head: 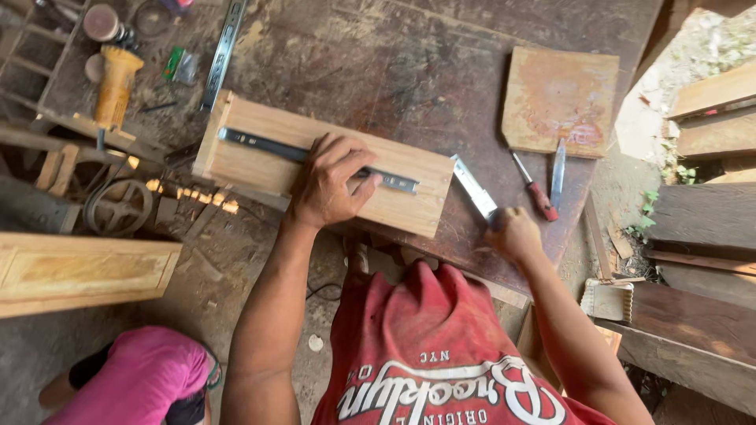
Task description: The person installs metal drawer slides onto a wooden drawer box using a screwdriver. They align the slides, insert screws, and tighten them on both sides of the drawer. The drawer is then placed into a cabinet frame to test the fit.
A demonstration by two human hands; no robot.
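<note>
Wooden drawer box (260, 161) lies on the worn dark surface (409, 71), near its front edge, with a dark metal slide rail (260, 144) running along its top face. The left hand (331, 182) presses down on the box, palm flat and fingers spread over the rail, so the middle stretch of the rail is hidden beneath it; only the rail's two ends show. This grip is not clenched; it simply bears on the wood and metal.

Just right of the box, the right hand (513, 233) is clenched around the handle of a chisel (475, 189), whose flat steel blade points toward the box's right end. The handle itself is wholly covered by the fist.

Farther right of the box lie a red-handled screwdriver (534, 189) and a slim metal blade (557, 173), beside a square wooden board (561, 101). Left of the box and farther back sits a yellow power tool (116, 83), its working end hard to make out among the clutter. Another long metal rail (223, 51) runs off the top edge behind the box. Below left of the box, a person in pink (138, 378) is cut off by the frame.
</note>
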